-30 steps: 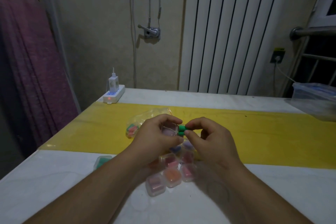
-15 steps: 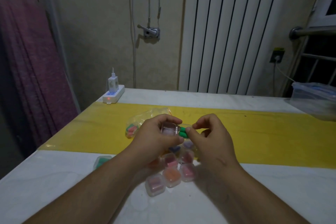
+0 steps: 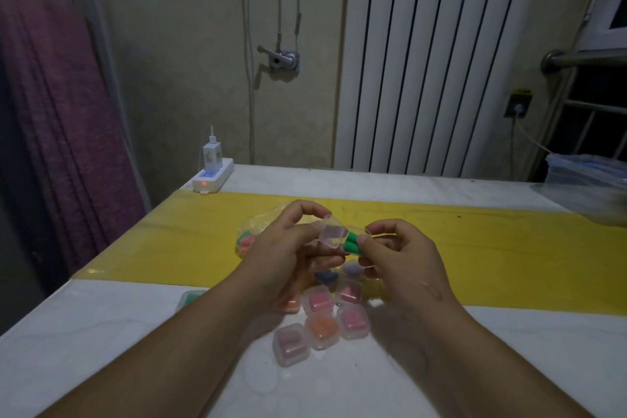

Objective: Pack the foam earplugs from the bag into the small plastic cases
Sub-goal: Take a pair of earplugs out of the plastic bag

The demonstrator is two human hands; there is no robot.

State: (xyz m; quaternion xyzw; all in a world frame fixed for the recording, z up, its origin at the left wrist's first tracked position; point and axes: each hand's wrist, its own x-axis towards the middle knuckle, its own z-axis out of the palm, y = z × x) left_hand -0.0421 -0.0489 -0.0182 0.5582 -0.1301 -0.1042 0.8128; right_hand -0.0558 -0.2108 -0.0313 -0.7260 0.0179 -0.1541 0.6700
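White stone-like tabletop [image 3: 101, 332] with a glossy yellow strip [image 3: 492, 248] across it lies before you, set against a pale wall with a ribbed white radiator [image 3: 424, 61] and a purple curtain [image 3: 51, 95] at the left. One white power strip [image 3: 213, 178] with one charger [image 3: 212, 156] plugged into it sits at the far left corner. Your left hand [image 3: 281, 248] curls round one clear, square plastic case [image 3: 330, 234], lid open, held above the table. Your right hand [image 3: 400, 254] pinches what look like two green foam earplugs [image 3: 351, 244] between thumb and forefinger, right at the case's mouth. The crinkled clear bag [image 3: 249, 234] lies on the yellow strip just behind your left hand, with pink and green plugs inside. Below your hands, at least seven closed cases [image 3: 322, 329] cluster on the white surface, filled with pink, orange and purple plugs; one more case with green plugs [image 3: 190, 297] sits apart, beside your left forearm.
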